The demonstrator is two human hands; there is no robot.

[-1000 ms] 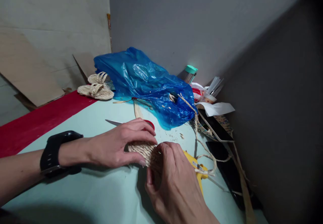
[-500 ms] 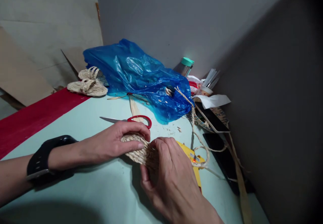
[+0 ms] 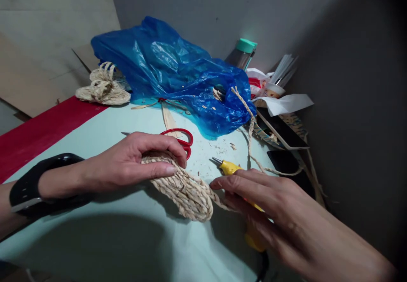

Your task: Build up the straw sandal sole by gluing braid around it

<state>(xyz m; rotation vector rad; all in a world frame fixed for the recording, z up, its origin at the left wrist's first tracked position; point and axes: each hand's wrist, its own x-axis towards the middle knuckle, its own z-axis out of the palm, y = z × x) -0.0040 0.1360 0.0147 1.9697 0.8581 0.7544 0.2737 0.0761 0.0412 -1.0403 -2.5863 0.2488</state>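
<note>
My left hand (image 3: pixel 143 159) is closed on a coiled oval of braided straw cord (image 3: pixel 187 193), thumb on top and fingers around its far edge. The coil is tilted above the table. From its right end a loose braided cord (image 3: pixel 221 201) runs into my right hand (image 3: pixel 263 201), whose fingers are nearly straight and held together; the thumb is mostly hidden. A yellow glue gun (image 3: pixel 229 167) with a metal nozzle lies just beyond and partly under my right hand. Red-handled scissors (image 3: pixel 191 138) lie behind my left hand, which hides part of them.
A crumpled blue plastic bag (image 3: pixel 171 74) fills the back. At back left sit woven straw slippers (image 3: pixel 104 91) by a red strip (image 3: pixel 47 125). Toward the right wall stand a green-lidded bottle (image 3: pixel 246 46), a cup of clear sticks (image 3: pixel 275 89) and a dark tablet-like object (image 3: pixel 282 129).
My right hand has moved away from the coil to the right, uncovering its right end and the cord. My left hand keeps its hold. The view has shifted slightly.
</note>
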